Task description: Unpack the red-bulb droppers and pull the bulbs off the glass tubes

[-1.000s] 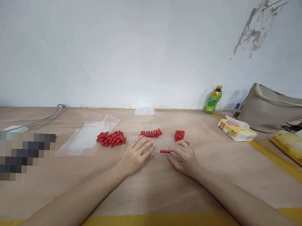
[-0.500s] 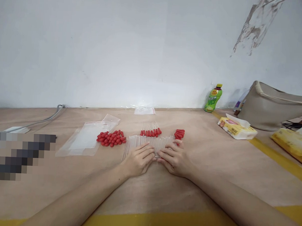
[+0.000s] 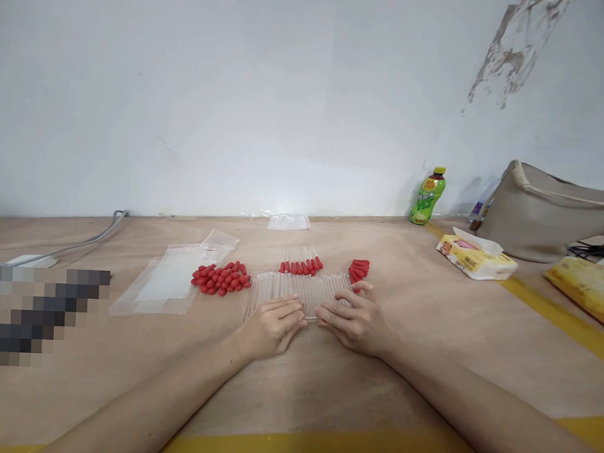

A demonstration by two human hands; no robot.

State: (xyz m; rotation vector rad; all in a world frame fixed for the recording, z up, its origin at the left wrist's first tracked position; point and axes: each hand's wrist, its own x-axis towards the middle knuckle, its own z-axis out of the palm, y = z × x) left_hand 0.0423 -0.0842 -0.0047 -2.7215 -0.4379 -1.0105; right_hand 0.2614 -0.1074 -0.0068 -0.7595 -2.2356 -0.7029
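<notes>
Many clear glass dropper tubes (image 3: pixel 324 291) lie side by side in a row on the table, pointing away from me. Over the row's near left part, my left hand (image 3: pixel 276 324) has its fingers pressed together on a thin clear tube (image 3: pixel 311 318) lying crosswise between my hands. My right hand (image 3: pixel 356 322) is closed at the tube's other end; a bit of red, seemingly a rubber bulb, shows under its fingertips. Just beyond the row are several droppers with red bulbs (image 3: pixel 301 266). Loose red rubber bulbs (image 3: pixel 220 278) are heaped to the left, and a smaller group (image 3: pixel 359 270) sits beyond my right hand.
Clear plastic bags (image 3: pixel 167 281) lie at left, another bag (image 3: pixel 288 222) by the wall. A grey cable (image 3: pixel 94 236) runs at far left. On the right stand a green bottle (image 3: pixel 427 197), tissue packs (image 3: pixel 475 257) and a beige bag (image 3: pixel 547 217).
My hands have drawn slightly apart and a little nearer to me, uncovering more of the crosswise tube. The tube row and bulb piles stay in place.
</notes>
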